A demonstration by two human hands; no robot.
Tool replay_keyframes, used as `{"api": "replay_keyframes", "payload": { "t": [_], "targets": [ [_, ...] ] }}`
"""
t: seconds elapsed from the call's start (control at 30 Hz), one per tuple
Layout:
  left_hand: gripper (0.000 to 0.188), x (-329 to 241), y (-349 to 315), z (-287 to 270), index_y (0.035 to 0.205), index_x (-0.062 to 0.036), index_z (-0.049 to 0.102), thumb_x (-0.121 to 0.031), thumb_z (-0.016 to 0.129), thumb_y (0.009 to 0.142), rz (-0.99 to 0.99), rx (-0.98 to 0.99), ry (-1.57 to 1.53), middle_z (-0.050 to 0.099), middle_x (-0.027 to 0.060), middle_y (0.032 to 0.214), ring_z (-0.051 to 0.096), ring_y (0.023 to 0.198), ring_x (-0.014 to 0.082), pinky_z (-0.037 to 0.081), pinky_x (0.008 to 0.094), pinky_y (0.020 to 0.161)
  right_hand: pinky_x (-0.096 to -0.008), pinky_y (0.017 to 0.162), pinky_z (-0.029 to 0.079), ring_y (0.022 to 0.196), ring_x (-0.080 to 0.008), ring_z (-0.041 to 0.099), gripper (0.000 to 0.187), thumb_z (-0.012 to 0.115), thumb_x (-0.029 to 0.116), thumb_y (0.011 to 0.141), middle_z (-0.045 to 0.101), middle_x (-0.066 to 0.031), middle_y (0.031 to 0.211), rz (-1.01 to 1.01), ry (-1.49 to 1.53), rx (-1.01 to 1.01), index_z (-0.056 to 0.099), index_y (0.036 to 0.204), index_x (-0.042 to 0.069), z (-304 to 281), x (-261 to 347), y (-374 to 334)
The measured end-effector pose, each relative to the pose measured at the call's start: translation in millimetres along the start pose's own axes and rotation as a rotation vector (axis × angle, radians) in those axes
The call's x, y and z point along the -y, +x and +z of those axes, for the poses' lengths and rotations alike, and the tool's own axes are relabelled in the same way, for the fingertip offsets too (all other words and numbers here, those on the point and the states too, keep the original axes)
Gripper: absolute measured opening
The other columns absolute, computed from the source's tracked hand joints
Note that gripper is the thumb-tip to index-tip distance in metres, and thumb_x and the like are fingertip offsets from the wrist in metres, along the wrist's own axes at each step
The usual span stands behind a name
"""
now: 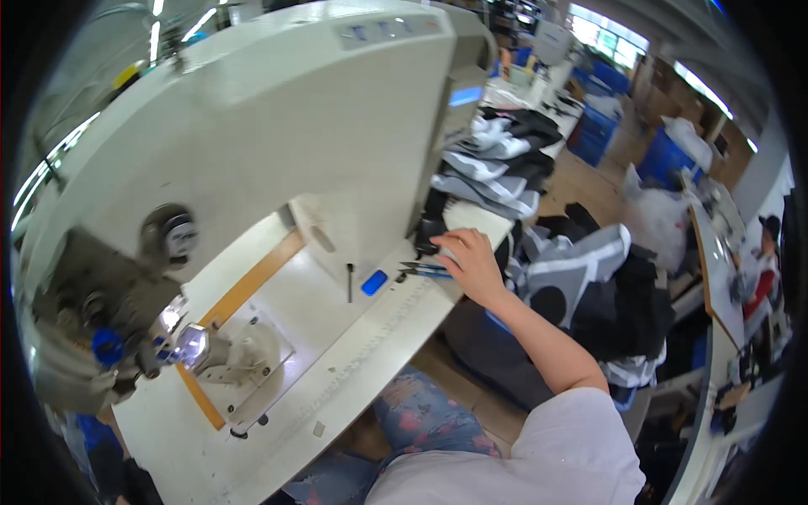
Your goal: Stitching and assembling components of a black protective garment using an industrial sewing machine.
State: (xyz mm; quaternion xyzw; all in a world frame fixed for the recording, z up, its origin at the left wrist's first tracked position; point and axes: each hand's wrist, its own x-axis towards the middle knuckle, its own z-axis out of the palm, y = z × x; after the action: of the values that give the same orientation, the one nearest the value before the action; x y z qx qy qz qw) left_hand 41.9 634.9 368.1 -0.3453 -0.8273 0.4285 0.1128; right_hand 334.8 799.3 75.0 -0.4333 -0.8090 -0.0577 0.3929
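My right hand [473, 265] reaches over the right end of the white sewing table [337, 379]. Its fingers are bent and apart, the fingertips beside a small black object [428, 234] whose kind I cannot make out. Just below the fingertips lies a slim tool with blue and dark parts [427, 270], perhaps thread snips. Further left on the table are a small blue block [374, 283] and a thin black rod [350, 284]. My left hand is out of view. A large white industrial sewing machine [337, 126] arches over the table, its lit needle area [192, 343] at the left.
Folded grey, black and white fabric pieces [492, 168] are stacked behind my right hand. A bigger fabric heap [581, 278] lies to the right of my forearm. Blue bins [593, 130] and a plastic bag [656, 219] stand beyond. Another person [762, 269] is at the far right.
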Motion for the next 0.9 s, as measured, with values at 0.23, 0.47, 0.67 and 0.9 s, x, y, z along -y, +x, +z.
{"api": "replay_keyframes", "payload": {
  "t": [0.23, 0.47, 0.67, 0.9],
  "targets": [
    [0.041, 30, 153, 188, 0.133, -0.0032, 0.048, -0.015, 0.040, 0.095, -0.002, -0.312, 0.091, 0.048, 0.0119, 0.138, 0.046, 0.126, 0.0266, 0.034, 0.0411, 0.104, -0.0428, 0.087, 0.039, 0.101, -0.0259, 0.055, 0.037, 0.064, 0.011, 0.078, 0.061, -0.0066, 0.103, 0.219, -0.606, -0.159, 0.062, 0.115, 0.017, -128, -95, -28],
    [0.041, -61, 0, 326, 0.130, -0.0052, 0.052, -0.016, 0.051, 0.091, 0.017, -0.217, -0.108, 0.052, 0.0125, 0.136, 0.053, 0.120, 0.0235, 0.046, 0.0342, 0.093, -0.0521, 0.103, 0.029, 0.127, -0.0239, 0.042, 0.071, 0.079, 0.037, 0.063, 0.051, -0.0037, 0.132, 0.391, -0.996, 0.269, 0.055, 0.127, 0.018, -217, -127, -94],
    [0.045, -126, -8, 350, 0.128, -0.0147, 0.057, -0.015, 0.060, 0.084, 0.224, -0.602, -0.646, 0.058, 0.0132, 0.128, 0.057, 0.114, 0.0296, 0.052, 0.0379, 0.082, -0.0496, 0.104, 0.030, 0.115, -0.0210, 0.050, 0.067, 0.081, 0.038, 0.058, 0.060, -0.0022, 0.109, 0.351, -0.940, 0.533, 0.061, 0.118, 0.018, -186, -135, -85],
    [0.020, -161, -17, 334, 0.100, -0.0002, 0.066, -0.014, 0.059, 0.088, 0.166, -0.837, -1.026, 0.067, 0.0121, 0.104, 0.055, 0.113, 0.0364, 0.037, 0.0523, 0.102, -0.0478, 0.101, 0.034, 0.099, -0.0229, 0.057, 0.043, 0.077, 0.040, 0.061, 0.062, -0.0047, 0.091, 0.168, -0.829, 0.463, 0.070, 0.094, 0.012, -180, -148, -98]
  ]
}}
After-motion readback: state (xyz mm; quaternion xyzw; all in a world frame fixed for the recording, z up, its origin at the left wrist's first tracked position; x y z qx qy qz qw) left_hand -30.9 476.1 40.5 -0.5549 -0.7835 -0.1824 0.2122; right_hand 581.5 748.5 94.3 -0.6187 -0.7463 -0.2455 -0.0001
